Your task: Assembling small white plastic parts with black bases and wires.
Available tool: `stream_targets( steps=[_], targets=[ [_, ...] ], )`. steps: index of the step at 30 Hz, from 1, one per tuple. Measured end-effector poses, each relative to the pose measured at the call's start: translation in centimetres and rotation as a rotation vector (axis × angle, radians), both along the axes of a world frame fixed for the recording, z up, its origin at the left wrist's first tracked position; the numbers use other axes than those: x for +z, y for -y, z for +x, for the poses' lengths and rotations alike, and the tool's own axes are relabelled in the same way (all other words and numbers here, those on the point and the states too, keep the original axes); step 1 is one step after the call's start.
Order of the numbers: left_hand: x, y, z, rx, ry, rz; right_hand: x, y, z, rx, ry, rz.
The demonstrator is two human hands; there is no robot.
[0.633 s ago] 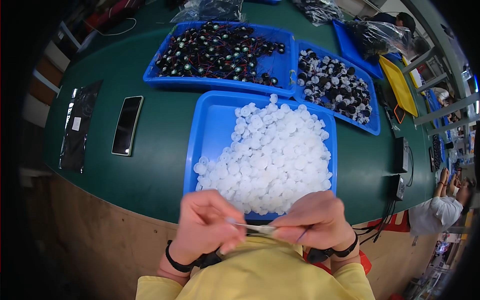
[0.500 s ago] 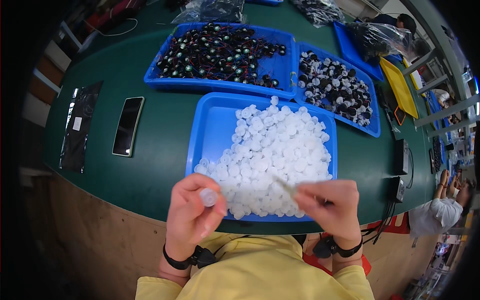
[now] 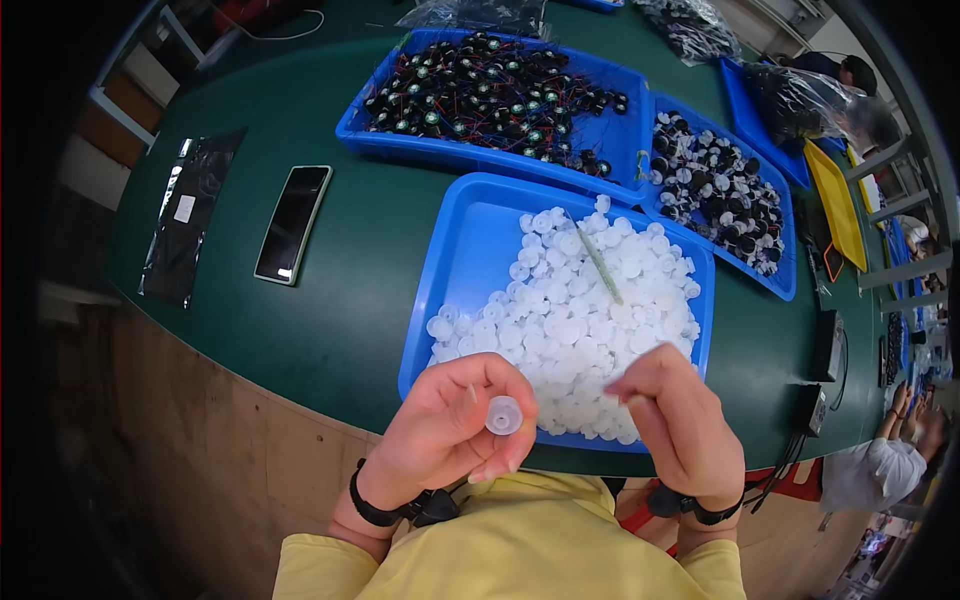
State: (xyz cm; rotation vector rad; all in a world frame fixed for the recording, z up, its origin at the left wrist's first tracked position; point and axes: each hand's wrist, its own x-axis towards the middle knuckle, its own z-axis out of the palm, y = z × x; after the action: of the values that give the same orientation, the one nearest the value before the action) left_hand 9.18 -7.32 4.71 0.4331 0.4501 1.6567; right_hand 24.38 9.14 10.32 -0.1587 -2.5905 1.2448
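Observation:
In my left hand (image 3: 455, 420) a small translucent white plastic cap (image 3: 504, 415) sits between curled fingers, its round hollow end facing up. My right hand (image 3: 685, 420) hovers over the near right part of a blue tray (image 3: 440, 250). Its fingers are bent, and motion smears the tips, so what they hold, if anything, does not show. The tray carries a heap of similar white caps (image 3: 570, 320). On top of that heap lies a thin greenish stick-like tool (image 3: 600, 265) with a fine far tip.
Behind stand a blue tray (image 3: 400, 146) of black wired parts and another (image 3: 790, 270) of black-and-white parts. A phone (image 3: 293, 225) and a black plastic bag (image 3: 190, 215) lie left. Small black boxes (image 3: 825, 345) with cables are right. A person (image 3: 870, 470) sits farther right.
The greenish tool has left my right hand and now lies on the heap. My left hand has turned a little, still with the cap. The whole view has shifted.

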Motion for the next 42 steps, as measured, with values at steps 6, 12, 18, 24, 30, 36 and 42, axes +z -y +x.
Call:
stream_targets(
  steps=[6, 12, 18, 24, 30, 36, 42],
  targets=[
    [0.6, 0.2, 0.8, 0.060, -0.010, -0.046, 0.6, 2.2, -0.2, 0.013, -0.216, 0.293],
    [0.7, 0.4, 0.9, 0.106, -0.087, -0.013, 0.4, 3.0, -0.4, -0.076, -0.409, 0.658],
    [0.7, 0.6, 1.0, 0.099, -0.105, -0.022, 1.2, 3.9, -0.6, -0.080, -0.340, 0.771],
    [0.6, 0.7, 1.0, 0.104, -0.107, -0.006, 1.4, 4.0, -0.9, -0.059, -0.331, 0.794],
    [0.5, 0.7, 1.0, 0.107, -0.123, -0.035, 1.3, 4.2, -1.0, -0.041, -0.325, 0.811],
    [0.3, 0.7, 1.2, 0.126, -0.152, -0.044, 1.4, 4.4, -1.4, -0.040, -0.329, 0.836],
    [0.3, 0.8, 1.1, 0.134, -0.169, -0.063, 1.6, 4.4, -1.8, -0.014, -0.352, 0.793]
  ],
)
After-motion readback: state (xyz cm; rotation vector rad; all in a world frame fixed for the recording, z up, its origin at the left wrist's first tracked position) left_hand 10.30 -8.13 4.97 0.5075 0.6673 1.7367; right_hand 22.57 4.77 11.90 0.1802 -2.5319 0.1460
